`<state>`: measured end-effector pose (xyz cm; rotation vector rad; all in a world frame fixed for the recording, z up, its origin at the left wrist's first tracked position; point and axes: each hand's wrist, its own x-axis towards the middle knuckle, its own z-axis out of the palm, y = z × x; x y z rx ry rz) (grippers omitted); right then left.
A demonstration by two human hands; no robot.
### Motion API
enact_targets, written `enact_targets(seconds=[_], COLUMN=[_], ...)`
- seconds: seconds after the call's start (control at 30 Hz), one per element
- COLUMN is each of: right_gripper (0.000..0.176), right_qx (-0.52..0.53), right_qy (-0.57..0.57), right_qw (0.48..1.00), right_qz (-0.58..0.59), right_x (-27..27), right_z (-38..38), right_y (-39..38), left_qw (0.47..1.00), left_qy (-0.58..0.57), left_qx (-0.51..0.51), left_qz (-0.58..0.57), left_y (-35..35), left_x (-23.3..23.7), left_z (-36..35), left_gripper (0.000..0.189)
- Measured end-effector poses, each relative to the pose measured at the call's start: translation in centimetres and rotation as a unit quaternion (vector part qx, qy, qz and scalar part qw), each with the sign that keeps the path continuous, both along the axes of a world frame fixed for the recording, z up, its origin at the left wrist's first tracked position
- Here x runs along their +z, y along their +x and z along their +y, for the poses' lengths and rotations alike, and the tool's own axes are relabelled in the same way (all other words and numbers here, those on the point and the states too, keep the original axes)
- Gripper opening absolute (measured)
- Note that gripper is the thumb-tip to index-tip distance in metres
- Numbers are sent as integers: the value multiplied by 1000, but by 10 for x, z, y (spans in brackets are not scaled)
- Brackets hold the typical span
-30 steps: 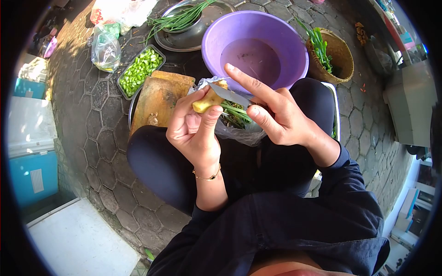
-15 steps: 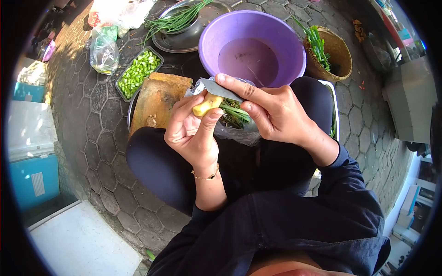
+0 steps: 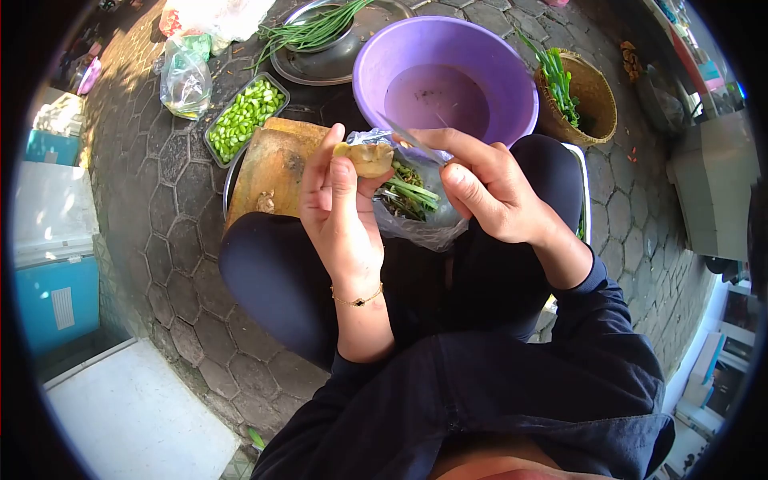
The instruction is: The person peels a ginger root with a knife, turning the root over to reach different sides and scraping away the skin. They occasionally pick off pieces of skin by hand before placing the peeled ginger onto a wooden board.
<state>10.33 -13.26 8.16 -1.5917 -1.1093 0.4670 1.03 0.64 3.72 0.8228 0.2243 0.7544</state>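
Between the thumb and fingers of my left hand [image 3: 340, 220] is a knobby piece of ginger [image 3: 368, 160], its pale yellow flesh partly covered by brown skin. My right hand [image 3: 500, 192] grips a knife [image 3: 418, 142], forefinger stretched along the thin blade, which is tilted just right of the ginger. The handle is hidden in the palm. Below both hands, between my knees, an open clear plastic bag [image 3: 444, 228] holds green stalks and trimmings [image 3: 412, 200]. To the left, a worn wooden cutting board [image 3: 276, 164] carries a small heap of peelings [image 3: 265, 202].
A purple basin [image 3: 524, 96] with shallow water stands ahead. Behind the board is a tray of chopped green vegetables [image 3: 246, 116]. Long green beans [image 3: 320, 32] lie over a metal tray [image 3: 384, 40]. At right, a woven basket [image 3: 596, 104] holds leafy greens [image 3: 558, 84].
The knife has come off the ginger and shifted slightly right. My left hand has turned the ginger, so a browner side now faces me.
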Motion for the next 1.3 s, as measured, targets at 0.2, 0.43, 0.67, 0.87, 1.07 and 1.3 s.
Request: enact_targets(seconds=[0.2, 0.43, 0.67, 0.87, 1.07, 1.3], right_gripper=[21, 45, 59, 57, 52, 45], right_qx=[-12, -22, -24, -7, -48, -66], right_qy=[-18, -21, 31, 8, 47, -24], right_qw=[995, 995, 996, 991, 979, 984], right_qz=[96, 94, -85, -133, -195, -167], right_x=[-4, 1, -18, -10, -12, -7], right_z=[-3, -2, 7, 6, 10, 9], right_y=[-2, -4, -7, -3, -5, -13], left_qw=[999, 996, 991, 974, 909, 856], left_qy=[-11, 53, 87, 155, 342, 421], left_qx=[-11, 31, 53, 109, 218, 291], left_qz=[-31, -60, -86, -122, -96, -69], left_y=[1, 1, 4, 6, 4, 6], left_x=[-4, -4, -11, -10, -14, -14], left_z=[2, -2, -3, -10, -13, -14], left_gripper=[27, 27, 30, 29, 30, 26])
